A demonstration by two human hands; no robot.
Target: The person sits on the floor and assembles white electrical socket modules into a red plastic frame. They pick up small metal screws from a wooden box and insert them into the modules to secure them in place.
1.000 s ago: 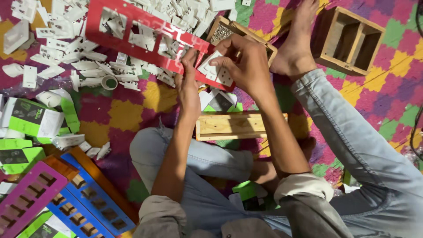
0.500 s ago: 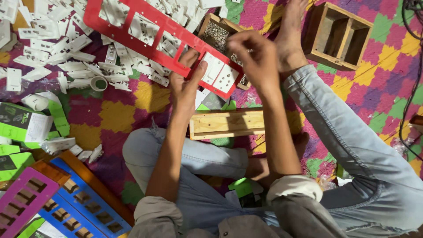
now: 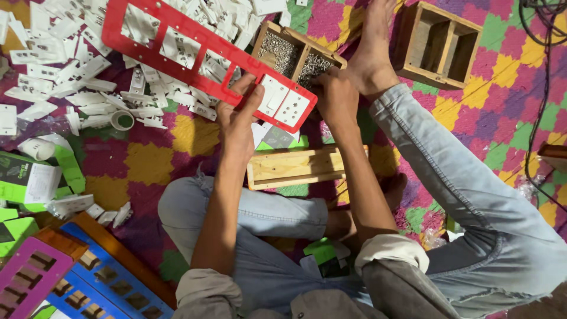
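Item: my knees in pale jeans (image 3: pixel 449 177), nearest, on a patchwork floor mat (image 3: pixel 508 100). At 12 o'clock of them, a wooden block (image 3: pixel 295 167). Beyond it, my left hand (image 3: pixel 239 121) — grip closed on the near end of a long red frame (image 3: pixel 195 44), thumb on its top face beside two white switch modules (image 3: pixel 282 103). My right hand (image 3: pixel 335 94), at 3 o'clock of that end — grip cannot be told. Farthest: a screw box (image 3: pixel 295 53) and loose white parts (image 3: pixel 65 71) at 10 o'clock.
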